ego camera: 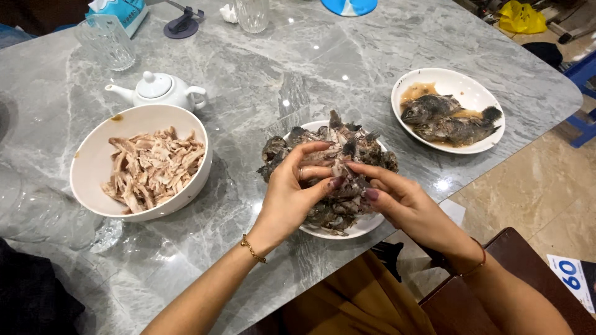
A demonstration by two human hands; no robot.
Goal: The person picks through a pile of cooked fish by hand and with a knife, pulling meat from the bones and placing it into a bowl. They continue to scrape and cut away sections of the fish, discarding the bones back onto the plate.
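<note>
Head view: left hand (298,189) and right hand (397,198) meet over near plate (366,226), fingertips pinching piece of fish scraps (338,164) piled on it. Left of plate, bowl (93,155) of shredded meat (152,167). Beyond it, white teapot (158,90), glass (107,42). Far right, plate of whole fish (450,121) in sauce. All on grey marble table (298,68).

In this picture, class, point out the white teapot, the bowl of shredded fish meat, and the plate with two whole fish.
white teapot (162,90), head view, on its body.
bowl of shredded fish meat (93,155), head view, on its bare inner wall.
plate with two whole fish (469,87), head view, on its bare rim.
</note>
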